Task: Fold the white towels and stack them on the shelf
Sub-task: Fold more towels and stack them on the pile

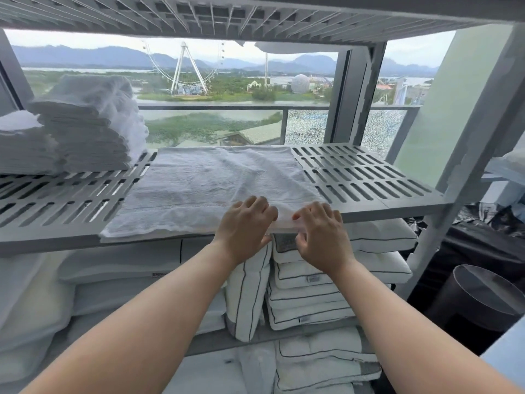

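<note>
— Where's the towel?

— Spread flat on the shelf, running away from my hands and off to their left. Its near edge hangs just over the shelf lip, right under my fingers.

— And the hands?

— Both pinch that near edge at the towel's right corner, left hand and right hand almost touching.

— Which way to fold?

— I'd judge the long axis runs left-right, so the left hand is better placed to slide along the edge. The stack sits far left.
</note>
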